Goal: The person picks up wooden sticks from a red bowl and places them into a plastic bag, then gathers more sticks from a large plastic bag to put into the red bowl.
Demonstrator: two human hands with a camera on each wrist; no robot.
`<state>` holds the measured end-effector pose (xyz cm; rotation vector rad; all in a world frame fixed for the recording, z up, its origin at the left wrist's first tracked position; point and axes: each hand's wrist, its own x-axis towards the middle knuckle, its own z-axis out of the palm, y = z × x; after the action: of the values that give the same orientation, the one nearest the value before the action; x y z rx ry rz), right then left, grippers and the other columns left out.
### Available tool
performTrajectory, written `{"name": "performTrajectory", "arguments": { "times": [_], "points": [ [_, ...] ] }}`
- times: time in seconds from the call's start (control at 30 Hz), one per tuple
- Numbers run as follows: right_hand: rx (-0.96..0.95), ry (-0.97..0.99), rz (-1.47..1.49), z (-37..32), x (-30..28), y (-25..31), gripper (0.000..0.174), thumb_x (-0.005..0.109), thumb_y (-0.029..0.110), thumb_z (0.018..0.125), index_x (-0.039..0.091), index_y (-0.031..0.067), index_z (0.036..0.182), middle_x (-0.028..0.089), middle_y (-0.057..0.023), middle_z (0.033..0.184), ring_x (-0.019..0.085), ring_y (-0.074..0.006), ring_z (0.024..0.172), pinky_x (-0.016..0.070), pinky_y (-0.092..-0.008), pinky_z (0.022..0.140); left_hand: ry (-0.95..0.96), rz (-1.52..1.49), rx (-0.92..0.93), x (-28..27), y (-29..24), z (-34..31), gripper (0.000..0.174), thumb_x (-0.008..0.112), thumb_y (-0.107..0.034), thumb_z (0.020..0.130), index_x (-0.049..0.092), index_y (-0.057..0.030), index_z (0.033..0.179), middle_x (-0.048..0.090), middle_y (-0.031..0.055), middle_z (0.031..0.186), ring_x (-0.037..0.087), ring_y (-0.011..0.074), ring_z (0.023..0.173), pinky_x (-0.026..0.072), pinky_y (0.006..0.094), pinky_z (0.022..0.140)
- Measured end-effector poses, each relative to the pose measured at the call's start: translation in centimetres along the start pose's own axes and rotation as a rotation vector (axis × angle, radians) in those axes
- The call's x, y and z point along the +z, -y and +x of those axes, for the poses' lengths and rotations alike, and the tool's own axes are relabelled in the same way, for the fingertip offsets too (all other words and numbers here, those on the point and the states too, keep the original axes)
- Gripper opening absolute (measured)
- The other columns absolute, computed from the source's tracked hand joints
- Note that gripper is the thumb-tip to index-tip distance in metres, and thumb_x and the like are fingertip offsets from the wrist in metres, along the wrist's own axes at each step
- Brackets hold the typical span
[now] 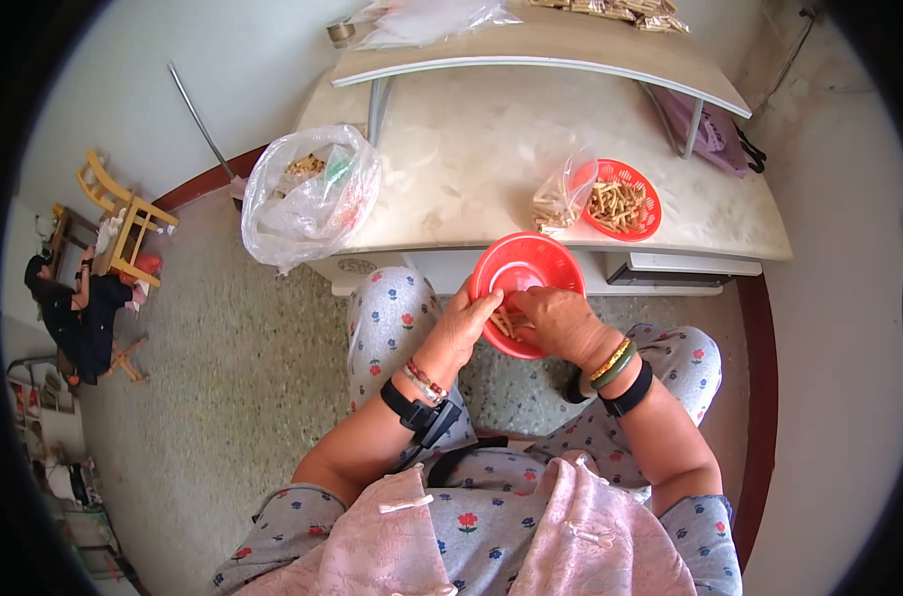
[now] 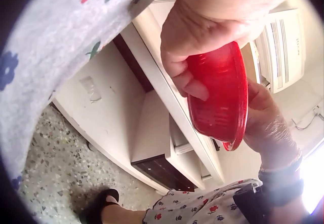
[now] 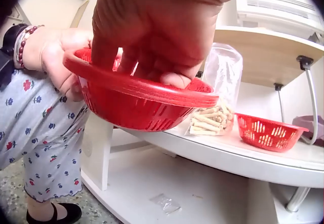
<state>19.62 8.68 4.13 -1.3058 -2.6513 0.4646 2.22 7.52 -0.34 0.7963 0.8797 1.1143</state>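
A red plastic basket [image 1: 527, 260] is held over the lap, between the knees. My left hand [image 1: 459, 326] grips its left side, thumb at the rim, with the fingers [image 2: 195, 87] curled under the outer wall in the left wrist view. Inside lie a few short tan sticks [image 1: 509, 320] near the front. My right hand [image 1: 562, 323] reaches down into the basket over the sticks. In the right wrist view its fingers [image 3: 144, 64] point down behind the rim; the tips are hidden, and I cannot tell whether they pinch a stick.
On the table [image 1: 451, 149] stand a clear bag [image 1: 558, 204] of tan sticks and a second red basket [image 1: 652, 209] full of them. A large plastic bag [image 1: 312, 199] sits at the table's left end. A raised shelf [image 1: 541, 50] spans the back. Another person [image 1: 69, 308] sits far left.
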Motion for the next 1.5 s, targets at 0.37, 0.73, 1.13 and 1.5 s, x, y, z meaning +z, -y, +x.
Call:
{"name": "performTrajectory", "arguments": {
  "times": [0.37,0.73,1.13,1.5],
  "points": [
    [-0.085,-0.099,0.020,0.2,1.6,-0.4,0.015,0.063,0.017,0.076,0.064,0.0065,0.087,0.063,-0.0146,0.088,0.063,-0.0299,0.083,0.0522,-0.0392,0.068,-0.039,-0.042,-0.021,-0.2,0.6,0.2,0.038,0.057,-0.012,0.089,0.047,-0.0028,0.125,0.057,0.0073,0.111,0.054,0.0139,0.100,0.0460,0.0287,0.086],
    [0.017,-0.229,0.058,0.4,0.9,-0.1,0.015,0.060,0.020,0.078,0.059,0.0067,0.084,0.064,-0.0148,0.074,0.064,-0.0315,0.068,0.0518,-0.0405,0.059,-0.034,-0.071,-0.087,0.0,0.2,0.1,0.036,0.052,-0.012,0.091,0.046,-0.0051,0.125,0.057,0.0091,0.114,0.058,0.0187,0.101,0.0508,0.0342,0.083],
    [-0.105,-0.294,0.368,0.7,0.9,-0.4,0.015,0.064,0.012,0.076,0.061,0.0035,0.088,0.064,-0.0150,0.079,0.063,-0.0301,0.073,0.0509,-0.0365,0.065,-0.027,-0.096,-0.115,-0.4,0.5,0.2,0.034,0.054,-0.012,0.090,0.046,-0.0049,0.123,0.057,0.0083,0.111,0.058,0.0158,0.098,0.0518,0.0304,0.080],
    [-0.093,-0.291,0.681,0.9,1.1,-0.8,0.011,0.065,0.008,0.076,0.062,0.0034,0.085,0.063,-0.0114,0.073,0.064,-0.0230,0.067,0.0509,-0.0312,0.063,0.032,-0.097,-0.065,-1.0,1.7,0.7,0.026,0.052,-0.013,0.092,0.054,-0.0040,0.116,0.061,0.0071,0.105,0.060,0.0169,0.097,0.0516,0.0315,0.080]
  ]
}}
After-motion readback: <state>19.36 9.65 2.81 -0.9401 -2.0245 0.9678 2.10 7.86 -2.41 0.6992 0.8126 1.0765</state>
